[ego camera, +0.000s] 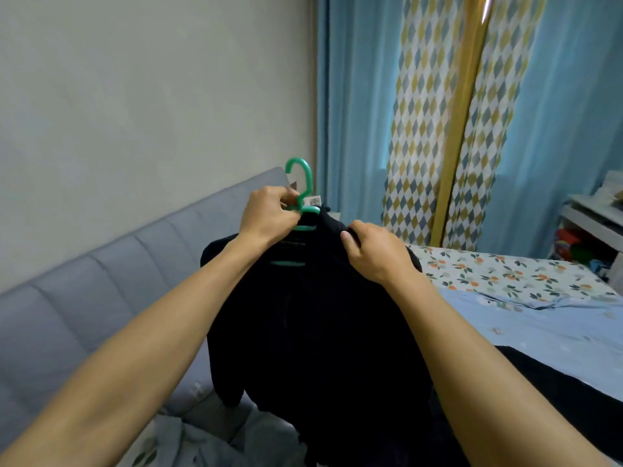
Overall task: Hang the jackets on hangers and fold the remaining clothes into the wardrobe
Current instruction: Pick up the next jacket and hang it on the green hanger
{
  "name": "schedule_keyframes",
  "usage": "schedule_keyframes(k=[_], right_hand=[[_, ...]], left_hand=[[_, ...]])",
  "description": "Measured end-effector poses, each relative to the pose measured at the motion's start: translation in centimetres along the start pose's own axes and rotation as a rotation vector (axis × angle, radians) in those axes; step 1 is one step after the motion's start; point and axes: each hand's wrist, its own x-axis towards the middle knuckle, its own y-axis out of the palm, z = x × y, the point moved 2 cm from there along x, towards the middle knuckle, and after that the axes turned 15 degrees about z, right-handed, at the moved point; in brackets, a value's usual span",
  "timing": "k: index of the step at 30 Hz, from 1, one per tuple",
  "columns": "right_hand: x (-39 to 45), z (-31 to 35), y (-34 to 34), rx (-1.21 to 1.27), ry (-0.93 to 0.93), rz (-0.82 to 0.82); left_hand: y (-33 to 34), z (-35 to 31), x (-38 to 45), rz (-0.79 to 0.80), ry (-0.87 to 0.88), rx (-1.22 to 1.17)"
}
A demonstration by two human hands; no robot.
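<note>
Black jacket (313, 318) up on the green hanger (301, 193), held over the bed (526, 318).
Left hand (269, 214) gripping the hanger's neck; right hand (374, 252) pinching dark fabric at the shoulder. Grey headboard (101, 298) behind, blue curtains (357, 96) beyond.

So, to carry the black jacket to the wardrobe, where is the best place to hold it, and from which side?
Probably by the green hanger, at the neck just under the hook, coming from the left as the left hand does. The black jacket hangs from it, so a grip there leaves the hook free above. The right hand only pinches cloth at the shoulder.
</note>
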Motion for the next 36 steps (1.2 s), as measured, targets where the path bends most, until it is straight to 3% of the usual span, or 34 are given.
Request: schedule_keyframes(k=[7,11,18,29,36], right_hand=[[-2.3,-0.2,0.8,0.034,-0.147,-0.036],[-2.6,4.0,0.1,0.070,-0.278,0.000],[-4.0,12.8,-3.4,0.228,-0.599,0.028],[-14.2,27.4,5.4,0.406,-1.033,0.398],[-19.4,34.0,8.0,0.600,-1.176,0.630]], left_hand=[[0.8,-1.7,-6.1,-0.174,-0.081,0.111],[-2.6,-3.4,-10.4,-0.280,-0.238,0.198],[-10.2,-7.8,-20.6,-0.592,-0.305,0.347],[-12.1,-7.4,-42.0,-0.876,-0.719,0.358],[-13.7,-7.5,-51.1,-1.070,-0.887,0.450]])
